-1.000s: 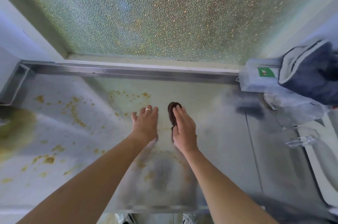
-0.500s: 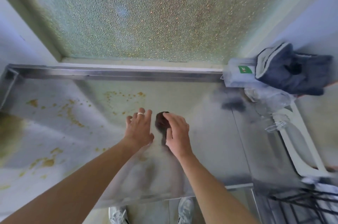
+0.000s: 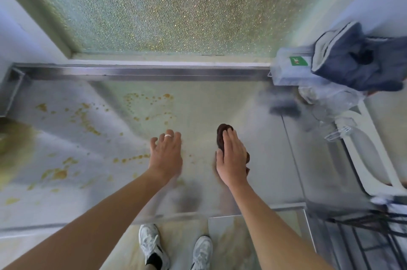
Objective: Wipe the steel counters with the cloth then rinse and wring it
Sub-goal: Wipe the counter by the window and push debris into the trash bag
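On the brushed steel counter [image 3: 253, 128], right hand [image 3: 233, 159] lies flat with straight fingers, pressing a bunched dark brown cloth [image 3: 221, 137] against the metal near the front edge. Left hand [image 3: 166, 155], silver ring [image 3: 168, 135] on one finger, rests palm down with fingers spread, apart from the cloth. Yellow-brown splatter [image 3: 86, 120] covers the counter's left half. Dark blue fabric bundle [image 3: 356, 62] sits at the far right corner; pebbled glass pane [image 3: 165, 5] behind.
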